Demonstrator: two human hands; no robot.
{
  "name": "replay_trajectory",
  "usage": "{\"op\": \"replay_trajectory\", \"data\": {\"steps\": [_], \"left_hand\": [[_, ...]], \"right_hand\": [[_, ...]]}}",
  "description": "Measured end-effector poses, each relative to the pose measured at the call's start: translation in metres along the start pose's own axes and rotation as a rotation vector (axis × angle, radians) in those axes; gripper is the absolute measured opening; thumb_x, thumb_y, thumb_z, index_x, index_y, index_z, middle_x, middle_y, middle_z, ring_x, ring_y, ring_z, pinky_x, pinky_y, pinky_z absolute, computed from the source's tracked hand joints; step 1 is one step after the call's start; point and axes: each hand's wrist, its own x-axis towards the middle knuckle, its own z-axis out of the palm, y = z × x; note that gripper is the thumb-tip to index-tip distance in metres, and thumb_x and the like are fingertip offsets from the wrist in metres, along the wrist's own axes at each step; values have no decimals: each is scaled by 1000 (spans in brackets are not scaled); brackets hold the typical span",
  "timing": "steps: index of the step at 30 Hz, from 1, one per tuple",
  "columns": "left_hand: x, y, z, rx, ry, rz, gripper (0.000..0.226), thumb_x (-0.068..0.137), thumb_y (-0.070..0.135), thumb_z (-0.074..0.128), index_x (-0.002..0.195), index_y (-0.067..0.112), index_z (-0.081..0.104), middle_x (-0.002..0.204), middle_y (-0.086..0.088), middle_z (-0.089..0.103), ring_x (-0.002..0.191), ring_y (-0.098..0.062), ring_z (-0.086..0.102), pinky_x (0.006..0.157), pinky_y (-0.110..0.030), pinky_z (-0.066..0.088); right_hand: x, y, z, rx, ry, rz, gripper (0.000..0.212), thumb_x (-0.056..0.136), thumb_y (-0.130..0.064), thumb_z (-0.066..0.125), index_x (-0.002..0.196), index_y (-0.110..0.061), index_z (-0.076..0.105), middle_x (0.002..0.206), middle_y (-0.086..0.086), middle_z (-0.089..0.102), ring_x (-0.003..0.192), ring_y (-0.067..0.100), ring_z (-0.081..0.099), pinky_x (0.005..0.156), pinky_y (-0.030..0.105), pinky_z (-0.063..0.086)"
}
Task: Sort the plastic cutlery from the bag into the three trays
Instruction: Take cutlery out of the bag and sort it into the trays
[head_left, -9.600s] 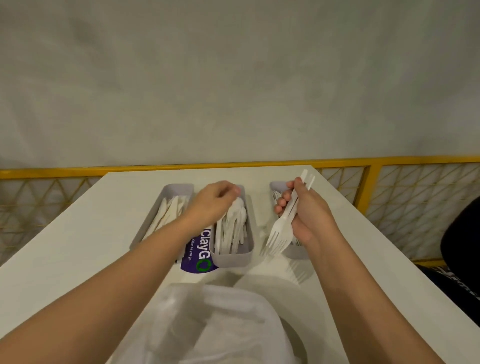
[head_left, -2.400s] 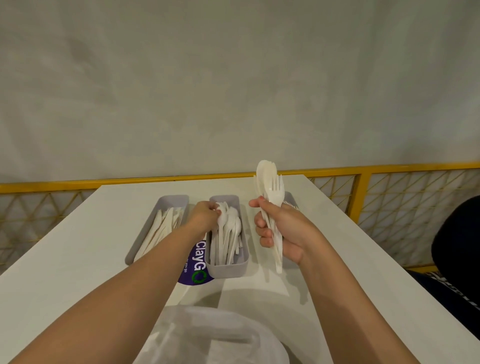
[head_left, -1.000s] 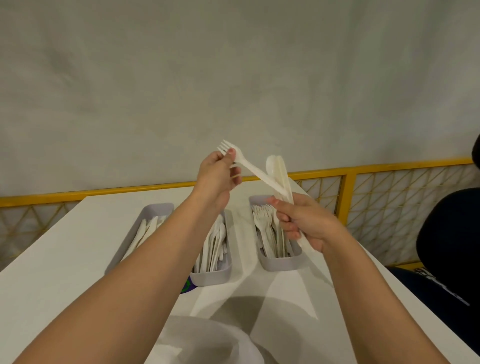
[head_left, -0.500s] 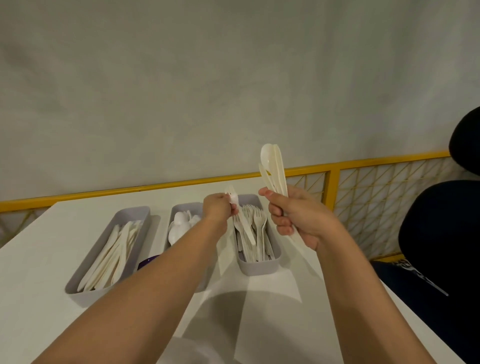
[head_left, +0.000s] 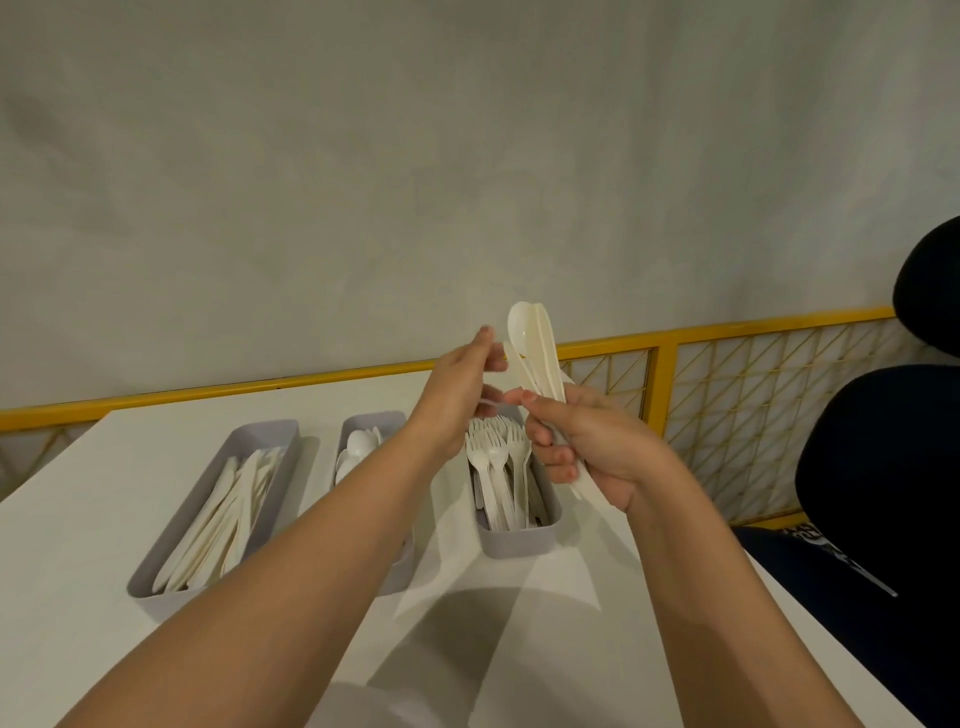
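The person stands at a white table (head_left: 78, 519) and holds both hands up over the three grey trays. The right hand (head_left: 587, 447) is closed around a small bundle of white plastic cutlery (head_left: 535, 353). The bundle stands almost upright, a little tilted to the left. On top I see the bowl of a spoon, and flat pieces lie against it, which look like knives. Their lower ends come out under the palm.

The left hand (head_left: 457, 395) is just beside the bundle, on its left. Its fingers are spread and point toward the cutlery, but they are blurred. I cannot tell if they already pinch a piece or only come near it.

Under the hands stands the right tray (head_left: 519, 540), and in it lie the forks (head_left: 498, 467) with their tines to the far side. The middle tray (head_left: 371, 418) holds spoons (head_left: 356, 447), and the left forearm hides most of it. The left tray (head_left: 156, 597) holds long knives (head_left: 228, 509), lying along its length. The three trays stand side by side, near each other but apart.

Behind the table runs a yellow railing (head_left: 727, 332) with wire mesh, and behind it a grey wall (head_left: 467, 156). At the right there is a dark shape (head_left: 883, 493), which I cannot identify.
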Motion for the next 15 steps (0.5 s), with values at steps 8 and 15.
{"op": "replay_trajectory", "data": {"steps": [8, 15], "left_hand": [[-9, 43, -19, 60, -101, 66, 23, 98, 21, 44, 85, 14, 61, 77, -2, 61, 65, -14, 55, 60, -23, 45], [-13, 45, -53, -171, -45, -35, 12, 99, 14, 36, 94, 18, 46, 78, 1, 73, 50, -10, 41, 45, -21, 33]], "right_hand": [[-6, -2, 8, -64, -95, 28, 16, 96, -18, 48, 104, -8, 58, 49, -4, 38, 36, 4, 29, 35, 16, 21], [-5, 3, 26, -4, -212, 81, 19, 99, -17, 41, 102, -7, 56, 49, -4, 33, 34, 3, 27, 32, 13, 20]]}}
